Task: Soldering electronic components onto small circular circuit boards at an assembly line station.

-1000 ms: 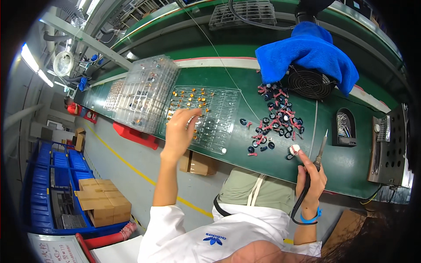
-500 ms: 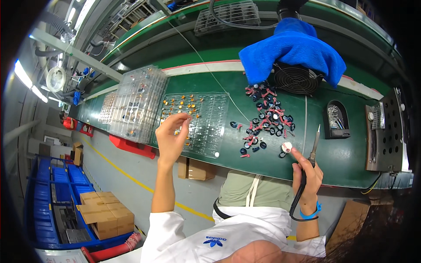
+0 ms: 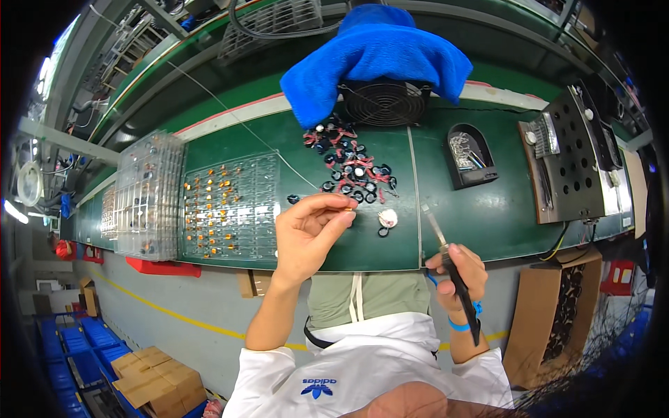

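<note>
My left hand (image 3: 311,235) hovers over the green bench, thumb and forefinger pinched on a small orange part (image 3: 350,208), mostly hidden by the fingertips. In my right hand (image 3: 461,273) is a soldering iron (image 3: 463,295), its metal tip slanting up and away to the left. Between the hands, a white round piece (image 3: 387,219) lies on the bench beside a small dark round component (image 3: 383,232). Beyond them spreads a pile of dark round components with red wires (image 3: 352,174). To the left, a clear plastic tray (image 3: 261,198) carries rows of small orange parts.
A stack of clear trays (image 3: 148,198) stands at far left. At the back, a blue towel (image 3: 380,52) drapes over a black fan (image 3: 385,104). Right of it are a black bin of metal bits (image 3: 470,157) and a metal box with round holes (image 3: 568,160).
My left hand has moved right, from above the tray to near the white piece. My right hand has drawn back from that piece, keeping the soldering iron. The whole view has shifted.
</note>
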`<state>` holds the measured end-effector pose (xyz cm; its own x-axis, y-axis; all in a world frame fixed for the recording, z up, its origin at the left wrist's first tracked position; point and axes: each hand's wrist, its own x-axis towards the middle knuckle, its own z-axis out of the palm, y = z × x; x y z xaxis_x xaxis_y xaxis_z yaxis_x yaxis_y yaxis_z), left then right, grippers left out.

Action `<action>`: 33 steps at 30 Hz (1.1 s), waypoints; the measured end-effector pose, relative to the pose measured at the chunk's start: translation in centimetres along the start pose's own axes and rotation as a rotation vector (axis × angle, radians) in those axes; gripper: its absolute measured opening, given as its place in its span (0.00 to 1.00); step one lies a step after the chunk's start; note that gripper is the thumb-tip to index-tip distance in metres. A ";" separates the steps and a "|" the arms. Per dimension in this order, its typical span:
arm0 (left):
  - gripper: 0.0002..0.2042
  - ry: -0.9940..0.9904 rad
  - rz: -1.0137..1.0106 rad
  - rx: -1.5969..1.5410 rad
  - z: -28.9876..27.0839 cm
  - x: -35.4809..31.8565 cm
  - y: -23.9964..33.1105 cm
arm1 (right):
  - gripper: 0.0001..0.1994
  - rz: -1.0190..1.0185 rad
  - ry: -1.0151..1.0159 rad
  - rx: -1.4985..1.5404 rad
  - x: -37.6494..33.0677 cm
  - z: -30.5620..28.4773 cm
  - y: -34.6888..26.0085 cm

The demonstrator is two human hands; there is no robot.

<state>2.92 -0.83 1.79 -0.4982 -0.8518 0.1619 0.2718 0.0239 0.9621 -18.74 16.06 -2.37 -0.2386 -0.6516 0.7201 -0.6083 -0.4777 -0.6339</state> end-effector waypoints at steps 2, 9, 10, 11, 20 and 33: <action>0.12 -0.015 0.004 0.083 1.0 0.4 0.0 | 0.28 -0.040 0.016 -0.035 0.5 0.1 0.3; 0.14 -0.163 0.045 0.429 2.9 1.4 -0.4 | 0.18 -0.046 0.080 -0.139 -0.3 0.8 0.5; 0.15 -0.198 0.053 0.465 2.9 1.5 -0.6 | 0.17 -0.062 0.064 -0.140 -0.2 0.7 0.5; 0.15 -0.198 0.045 0.462 3.0 1.6 -0.6 | 0.17 -0.077 0.048 -0.139 0.0 0.7 0.5; 0.14 -0.191 0.047 0.426 3.0 1.7 -0.9 | 0.15 -0.076 -0.039 -0.158 0.5 0.5 0.4; 0.14 -0.198 0.012 0.457 3.0 1.6 -0.6 | 0.14 -0.066 -0.072 -0.175 0.6 0.6 0.1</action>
<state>-0.56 -0.64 2.15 -0.6563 -0.7353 0.1692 -0.0880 0.2973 0.9507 -18.55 15.27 -2.18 -0.1425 -0.6657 0.7325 -0.7446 -0.4155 -0.5225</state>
